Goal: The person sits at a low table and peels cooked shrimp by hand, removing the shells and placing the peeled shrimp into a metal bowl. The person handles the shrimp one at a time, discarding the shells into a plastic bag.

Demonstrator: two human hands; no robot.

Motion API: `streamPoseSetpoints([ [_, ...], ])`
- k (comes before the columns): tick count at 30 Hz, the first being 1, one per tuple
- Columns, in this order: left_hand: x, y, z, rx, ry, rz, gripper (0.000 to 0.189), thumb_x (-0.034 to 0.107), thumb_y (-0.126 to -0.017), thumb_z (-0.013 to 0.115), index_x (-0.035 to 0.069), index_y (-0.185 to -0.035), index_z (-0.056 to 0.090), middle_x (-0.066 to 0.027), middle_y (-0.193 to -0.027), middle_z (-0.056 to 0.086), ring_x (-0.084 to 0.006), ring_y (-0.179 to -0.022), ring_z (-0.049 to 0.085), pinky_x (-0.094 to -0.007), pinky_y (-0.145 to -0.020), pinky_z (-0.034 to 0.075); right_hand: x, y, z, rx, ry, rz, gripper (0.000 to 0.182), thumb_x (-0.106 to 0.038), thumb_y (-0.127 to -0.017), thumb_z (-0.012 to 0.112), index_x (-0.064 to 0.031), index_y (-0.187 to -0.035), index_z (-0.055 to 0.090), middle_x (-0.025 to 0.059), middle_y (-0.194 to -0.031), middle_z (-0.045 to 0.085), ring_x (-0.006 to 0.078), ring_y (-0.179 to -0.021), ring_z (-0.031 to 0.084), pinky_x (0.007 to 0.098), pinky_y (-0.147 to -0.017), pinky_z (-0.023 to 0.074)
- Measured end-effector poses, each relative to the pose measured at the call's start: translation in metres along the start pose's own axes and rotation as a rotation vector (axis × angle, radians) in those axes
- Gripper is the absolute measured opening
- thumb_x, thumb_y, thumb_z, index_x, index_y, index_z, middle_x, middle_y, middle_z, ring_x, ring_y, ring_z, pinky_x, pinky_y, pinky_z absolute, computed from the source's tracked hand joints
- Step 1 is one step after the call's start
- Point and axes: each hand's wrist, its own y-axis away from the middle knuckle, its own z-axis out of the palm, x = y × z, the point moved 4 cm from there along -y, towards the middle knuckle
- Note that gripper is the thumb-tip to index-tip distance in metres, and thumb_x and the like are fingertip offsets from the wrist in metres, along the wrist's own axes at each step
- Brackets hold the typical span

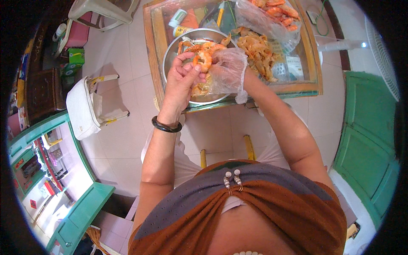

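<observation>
Above a round metal basin (164, 65), my bare left hand (184, 76) pinches a curled orange shrimp (204, 60) between thumb and fingers. My right hand (228, 65) wears a clear plastic glove and is right beside that shrimp, over the basin. Its fingertips are partly hidden, so whether it also grips something does not show. More orange shrimp (212, 46) lie in the basin beyond my hands, and pale orange pieces (199, 90) lie near its front. A heap of shrimp shells (258, 52) sits right of the basin on the glass-topped wooden table (301, 86).
A clear plastic bag (251, 19) of whole shrimp (277, 12) lies at the table's back right. Two small bottles (177, 17) stand behind the basin. A white fan (381, 47) is to the right, a white-covered chair (83, 108) to the left.
</observation>
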Motion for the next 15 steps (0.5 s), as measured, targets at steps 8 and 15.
streamPoseSetpoints([
  [8,-0.002,-0.001,-0.004,0.062,-0.406,0.12,0.017,0.009,-0.091,0.059,0.001,-0.105,0.057,-0.0078,-0.095,0.062,-0.0122,-0.076,0.06,-0.0233,-0.068,0.05,0.016,0.005,0.008,0.005,-0.322,0.111,0.017,-0.015,-0.078,0.066,-0.0026,-0.089,0.062,0.0053,-0.081,0.061,0.0154,-0.076,0.058,0.0294,-0.068,0.0494],
  [15,0.006,0.004,0.014,0.055,-0.777,0.493,0.024,0.009,-0.087,0.063,-0.001,-0.108,0.062,-0.0094,-0.101,0.062,-0.0134,-0.08,0.062,-0.0234,-0.071,0.05,0.01,0.008,0.002,0.163,-0.344,0.029,0.019,-0.018,-0.076,0.068,-0.0029,-0.085,0.062,0.0067,-0.083,0.062,0.0173,-0.079,0.058,0.0302,-0.07,0.049],
])
